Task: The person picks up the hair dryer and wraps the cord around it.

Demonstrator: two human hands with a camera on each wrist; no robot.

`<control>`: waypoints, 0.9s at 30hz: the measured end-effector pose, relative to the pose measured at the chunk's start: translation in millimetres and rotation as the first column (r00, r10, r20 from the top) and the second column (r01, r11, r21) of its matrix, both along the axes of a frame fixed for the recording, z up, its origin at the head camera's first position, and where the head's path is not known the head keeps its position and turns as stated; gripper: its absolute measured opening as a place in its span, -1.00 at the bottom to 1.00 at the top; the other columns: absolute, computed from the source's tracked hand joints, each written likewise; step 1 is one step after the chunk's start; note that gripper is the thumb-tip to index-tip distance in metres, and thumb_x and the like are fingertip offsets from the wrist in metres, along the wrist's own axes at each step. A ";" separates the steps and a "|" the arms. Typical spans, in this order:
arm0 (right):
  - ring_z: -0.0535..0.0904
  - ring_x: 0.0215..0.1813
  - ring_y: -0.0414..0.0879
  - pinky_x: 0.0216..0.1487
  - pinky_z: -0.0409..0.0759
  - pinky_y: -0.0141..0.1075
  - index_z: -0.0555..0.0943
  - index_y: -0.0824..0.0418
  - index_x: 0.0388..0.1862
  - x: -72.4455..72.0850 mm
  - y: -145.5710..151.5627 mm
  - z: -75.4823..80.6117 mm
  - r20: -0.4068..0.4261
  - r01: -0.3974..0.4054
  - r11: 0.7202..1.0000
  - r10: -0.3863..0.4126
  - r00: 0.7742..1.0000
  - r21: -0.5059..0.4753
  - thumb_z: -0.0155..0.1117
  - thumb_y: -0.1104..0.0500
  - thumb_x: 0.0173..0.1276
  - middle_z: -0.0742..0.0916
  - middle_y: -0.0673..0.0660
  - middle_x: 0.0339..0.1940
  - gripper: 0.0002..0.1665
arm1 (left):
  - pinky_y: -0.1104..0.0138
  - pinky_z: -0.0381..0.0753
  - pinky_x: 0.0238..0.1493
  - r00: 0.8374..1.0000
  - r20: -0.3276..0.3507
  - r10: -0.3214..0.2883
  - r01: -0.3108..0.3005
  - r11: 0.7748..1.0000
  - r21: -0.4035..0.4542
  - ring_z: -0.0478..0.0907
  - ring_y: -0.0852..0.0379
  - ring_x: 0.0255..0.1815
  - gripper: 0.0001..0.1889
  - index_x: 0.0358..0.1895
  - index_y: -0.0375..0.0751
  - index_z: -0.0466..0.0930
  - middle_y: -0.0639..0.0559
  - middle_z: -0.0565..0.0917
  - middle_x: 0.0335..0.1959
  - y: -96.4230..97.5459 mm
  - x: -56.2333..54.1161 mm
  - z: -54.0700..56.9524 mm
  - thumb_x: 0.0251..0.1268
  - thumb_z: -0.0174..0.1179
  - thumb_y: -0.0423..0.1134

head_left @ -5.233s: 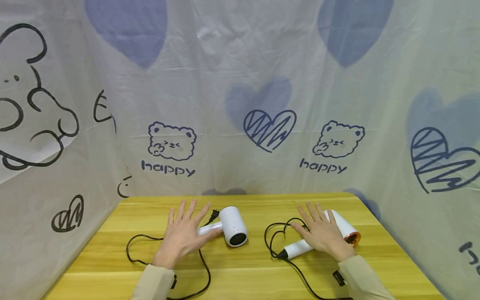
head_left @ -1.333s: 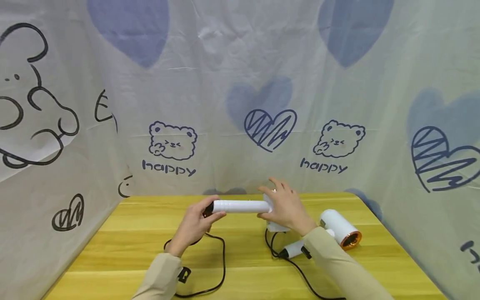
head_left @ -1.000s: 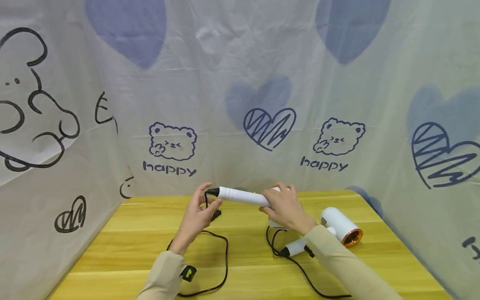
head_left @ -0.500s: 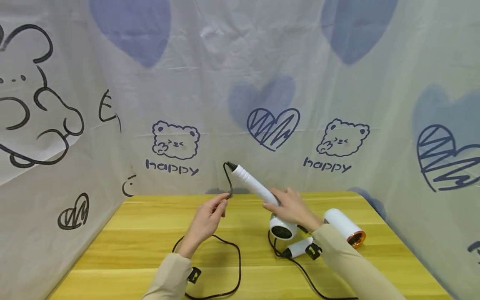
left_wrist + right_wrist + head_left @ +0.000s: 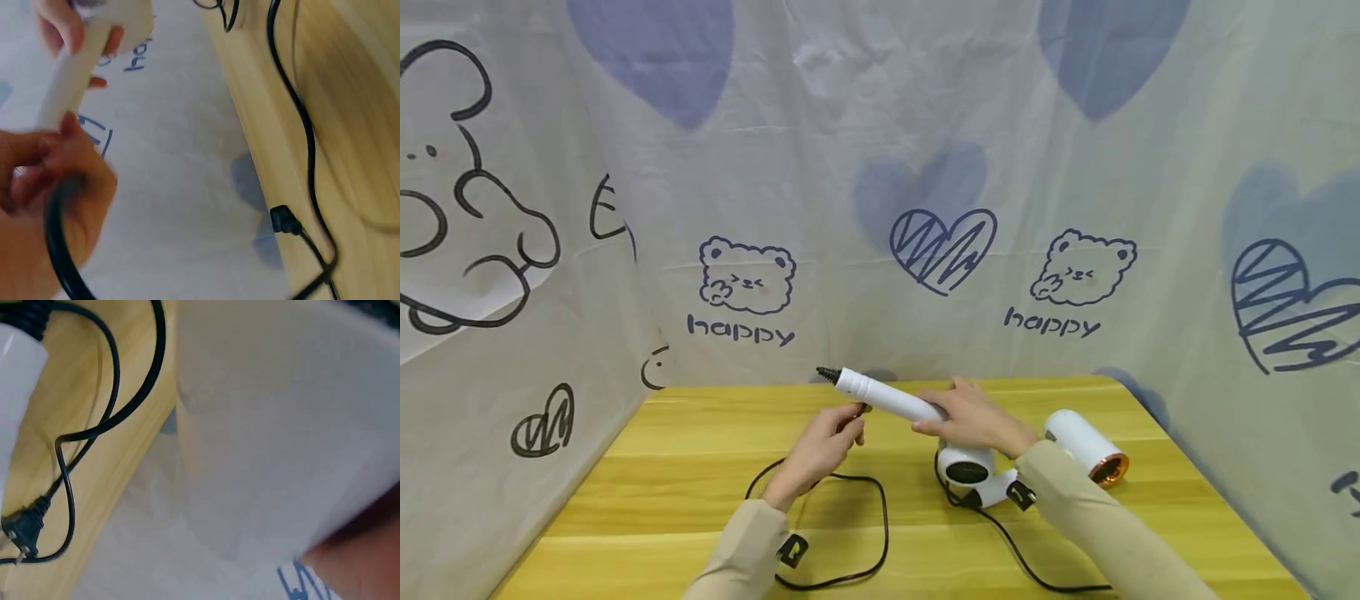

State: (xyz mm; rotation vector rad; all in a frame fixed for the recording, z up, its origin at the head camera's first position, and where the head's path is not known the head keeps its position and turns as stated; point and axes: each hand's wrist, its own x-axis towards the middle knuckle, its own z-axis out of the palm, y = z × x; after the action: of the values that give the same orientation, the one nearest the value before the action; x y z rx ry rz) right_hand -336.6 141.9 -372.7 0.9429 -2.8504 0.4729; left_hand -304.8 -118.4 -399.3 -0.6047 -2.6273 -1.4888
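In the head view my right hand (image 5: 973, 417) grips a white hair dryer (image 5: 891, 398) where its handle meets the barrel. The handle slants up to the left, ending in a black ribbed cord sleeve (image 5: 829, 375). The dark round end of the barrel (image 5: 966, 472) faces me. My left hand (image 5: 822, 450) is below the handle's tip, its fingers curled round the black cord (image 5: 59, 250), as the left wrist view shows. That view is partly blurred. The barrel (image 5: 281, 425) fills much of the right wrist view, hiding most of the right hand.
A second white hair dryer (image 5: 1078, 442) with a copper rim lies on the right of the wooden table (image 5: 685, 433), its cord (image 5: 1015, 550) trailing forward. One plug (image 5: 282, 220) shows in the left wrist view, another (image 5: 25, 528) in the right. Printed cloth hangs around the table.
Earlier both hands were spread flat over the two dryers. The left-hand dryer has since been lifted and moved right. Lately its handle tip swung down leftward, and my left hand lowered.
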 end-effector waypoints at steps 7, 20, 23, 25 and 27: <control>0.35 -0.23 -0.07 -0.12 0.21 -0.13 0.66 -0.09 0.13 -2.9 0.0 -1.4 -0.310 0.082 0.980 -0.022 0.950 0.179 0.40 -0.22 0.20 0.79 -0.06 -0.17 -0.46 | 0.44 0.28 -0.61 0.915 -0.400 0.055 -0.200 0.922 -0.332 0.28 0.30 -0.67 -0.89 -0.40 -0.08 0.69 0.17 0.55 -0.61 2.7 2.4 13.2 0.31 0.29 -0.24; 0.38 -0.02 -0.12 0.01 0.19 -0.16 0.66 -0.10 0.17 -16.3 23.1 -13.5 -0.256 -0.121 0.990 0.137 0.957 0.078 0.48 -0.16 0.14 0.76 -0.10 -0.01 -0.42 | 0.42 0.52 -0.37 0.975 -0.147 -0.165 0.127 0.963 -0.237 0.52 0.28 -0.42 -0.78 -0.05 -0.09 0.76 0.08 0.76 -0.23 -17.9 -26.2 32.1 0.41 0.20 -0.14; 0.39 0.03 -0.14 0.05 0.21 -0.16 0.65 -0.11 0.18 -15.0 23.1 -18.8 -0.181 -0.152 0.988 0.149 0.972 -0.003 0.47 -0.15 0.16 0.74 -0.14 -0.01 -0.43 | 0.41 0.46 -0.51 0.982 0.058 -0.177 0.179 0.984 -0.022 0.45 0.22 -0.53 -0.77 0.00 -0.20 0.73 -0.01 0.74 -0.31 -21.1 -28.1 26.1 0.41 0.18 -0.24; 0.40 0.04 -0.13 0.06 0.21 -0.16 0.63 -0.10 0.20 -14.5 21.1 -21.7 -0.163 -0.153 0.988 0.145 0.976 -0.037 0.45 -0.15 0.19 0.74 -0.14 -0.02 -0.43 | 0.42 0.39 -0.58 0.974 0.133 -0.181 0.170 0.982 0.087 0.39 0.22 -0.59 -0.78 -0.04 -0.32 0.71 -0.05 0.68 -0.41 -21.1 -28.1 20.7 0.44 0.11 -0.33; 0.41 0.03 -0.11 0.05 0.21 -0.15 0.63 -0.09 0.20 -14.2 18.4 -23.2 -0.172 -0.131 0.989 0.119 0.978 -0.063 0.43 -0.15 0.21 0.74 -0.13 -0.04 -0.44 | 0.44 0.27 -0.65 0.978 0.149 -0.143 0.131 0.987 0.092 0.28 0.22 -0.67 -0.79 -0.09 -0.32 0.68 -0.04 0.61 -0.50 -18.9 -26.3 16.4 0.47 0.05 -0.36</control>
State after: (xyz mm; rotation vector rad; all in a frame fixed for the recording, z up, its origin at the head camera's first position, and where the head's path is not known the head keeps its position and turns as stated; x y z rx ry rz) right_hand -350.8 160.3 -395.9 1.0973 -2.6168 0.4822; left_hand -331.1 -137.3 -383.0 -0.7026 -2.6691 -1.7411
